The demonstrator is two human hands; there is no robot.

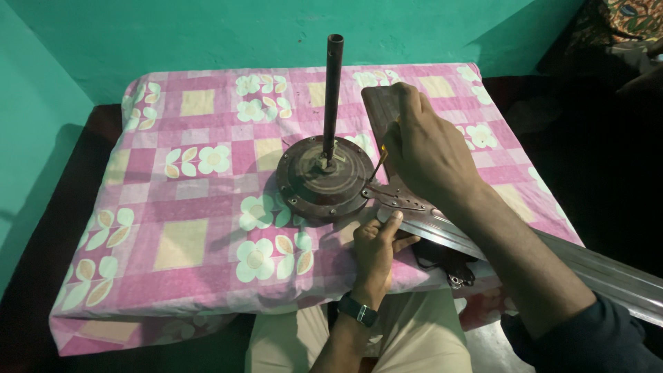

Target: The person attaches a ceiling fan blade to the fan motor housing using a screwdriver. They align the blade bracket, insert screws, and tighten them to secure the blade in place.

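Note:
A brown ceiling fan motor [323, 181] with an upright dark rod [332, 90] lies on a pink flowered cloth. A metal blade bracket [400, 200] joins it on the right, leading to a long blade [594, 266]. My right hand [425, 148] grips a thin screwdriver [379, 166] with its tip down at the bracket beside the motor. My left hand [376, 242], with a dark wristwatch, holds the edge of the blade bracket from below. A second brown blade [380, 103] lies behind my right hand.
The pink checked cloth covers a cushion-like platform [193, 235] against a green wall [207, 34]. A dark strap or cable piece [449, 266] lies under the blade near the cloth's front edge. Dark floor lies on both sides.

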